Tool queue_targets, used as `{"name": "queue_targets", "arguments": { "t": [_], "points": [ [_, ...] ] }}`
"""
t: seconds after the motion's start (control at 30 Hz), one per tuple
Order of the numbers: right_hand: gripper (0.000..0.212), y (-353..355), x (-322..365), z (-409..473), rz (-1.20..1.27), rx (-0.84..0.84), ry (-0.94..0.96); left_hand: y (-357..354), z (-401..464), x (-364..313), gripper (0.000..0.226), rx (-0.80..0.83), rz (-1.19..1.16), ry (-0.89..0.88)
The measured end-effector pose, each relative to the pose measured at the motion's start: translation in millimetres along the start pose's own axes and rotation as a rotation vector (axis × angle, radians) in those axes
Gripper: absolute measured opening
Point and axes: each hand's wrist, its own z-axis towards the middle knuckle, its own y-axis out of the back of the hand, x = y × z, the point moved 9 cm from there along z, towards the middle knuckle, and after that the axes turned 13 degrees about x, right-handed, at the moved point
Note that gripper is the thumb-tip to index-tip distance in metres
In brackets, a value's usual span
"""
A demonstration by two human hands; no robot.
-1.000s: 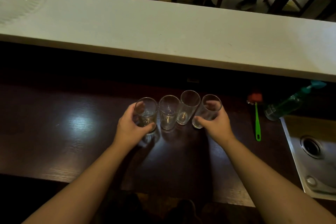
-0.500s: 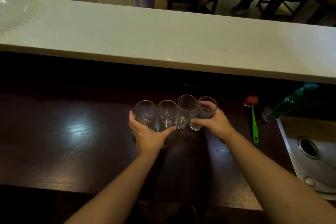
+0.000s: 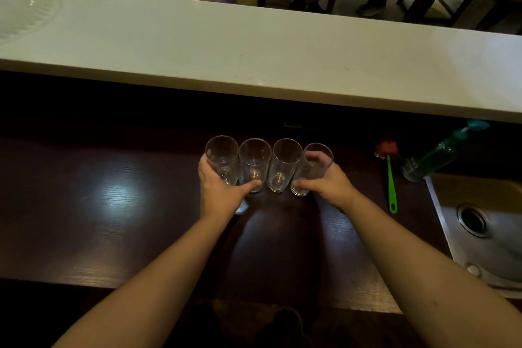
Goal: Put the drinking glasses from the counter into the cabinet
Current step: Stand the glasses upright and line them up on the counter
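Several clear drinking glasses stand side by side in a tight row on the dark wooden counter (image 3: 113, 206). My left hand (image 3: 220, 195) spans the two at the left: its fingers press the outer side of the leftmost glass (image 3: 221, 155) and its thumb reaches the base of the second glass (image 3: 255, 159). A third glass (image 3: 284, 167) stands between my hands, touching its neighbours. My right hand (image 3: 330, 186) wraps the rightmost glass (image 3: 316, 161), which leans slightly right, with the thumb in front and the fingers showing through it. I cannot tell whether any glass is off the counter.
A raised white bar top (image 3: 254, 59) runs across behind the glasses. To the right lie a green-handled brush (image 3: 391, 178) and a green bottle (image 3: 432, 158) beside a steel sink (image 3: 485, 229). A clear plastic dish (image 3: 25, 5) sits far left on the bar.
My left hand let go of the leftmost glass alone and now spreads across the two left glasses. My right hand stays on the rightmost glass. The row sits closer together.
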Motion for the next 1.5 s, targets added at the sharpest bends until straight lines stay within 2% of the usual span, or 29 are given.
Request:
{"name": "queue_targets", "arguments": {
  "t": [0.13,0.33,0.37,0.43,0.5,0.57,0.63,0.73,0.8,0.87,0.93,1.0,1.07,1.17,1.5],
  "points": [
    [0.084,-5.8,-9.0,-6.4,0.035,-0.036,-0.061,5.5,2.7,1.4,0.132,0.055,0.024,-0.012],
    [0.079,-5.3,-33.5,-29.0,-0.119,-0.033,-0.244,21.5,9.6,10.2,0.129,0.217,0.055,-0.034],
    [0.081,-5.5,-40.7,-35.7,-0.149,-0.02,-0.295,27.1,9.3,12.0,0.129,0.21,0.058,-0.029],
    [0.086,-4.5,-51.7,-49.1,-0.18,-0.009,-0.354,45.4,2.5,6.9,0.121,0.094,0.098,-0.049],
    [0.086,0.3,-53.5,-59.1,-0.195,-0.038,-0.34,58.9,-14.3,-19.1,0.098,-0.034,0.214,-0.217],
    [0.086,5.2,-49.6,-62.7,-0.19,-0.069,-0.297,54.8,-33.7,-58.9,0.072,-0.057,0.346,-0.464],
    [0.086,10.3,-40.4,-61.9,-0.163,-0.097,-0.246,38.9,-47.6,-103.1,0.056,-0.001,0.428,-0.647],
    [0.085,13.5,-19.2,-53.0,-0.143,-0.109,-0.147,4.4,-55.2,-164.6,0.053,0.125,0.552,-0.829],
    [0.082,13.4,-6.3,-44.2,-0.129,-0.099,-0.072,-24.2,-46.1,-183.2,0.069,0.245,0.698,-0.79],
    [0.081,12.8,3.3,-35.7,-0.128,-0.089,-0.015,-47.8,-27.5,-182.4,0.091,0.338,0.855,-0.652],
    [0.087,12.5,12.3,-28.0,-0.179,-0.088,0.029,-62.7,-10.4,-175.2,0.108,0.388,0.977,-0.537],
    [0.09,11.5,18.4,-20.3,-0.216,-0.077,0.058,-72.7,1.9,-166.0,0.116,0.418,1.081,-0.463],
    [0.078,12.2,18.9,-14.2,-0.225,-0.077,0.076,-78.6,9.9,-156.5,0.108,0.42,1.134,-0.415],
    [0.063,15.5,19.1,-13.6,-0.243,-0.109,0.099,-81.6,14.3,-151.0,0.088,0.41,1.063,-0.41],
    [0.057,44.6,7.7,-77.6,-0.195,-0.241,0.138,-102.5,-19.0,-169.1,0.072,0.547,0.605,-0.5]
  ]
}}
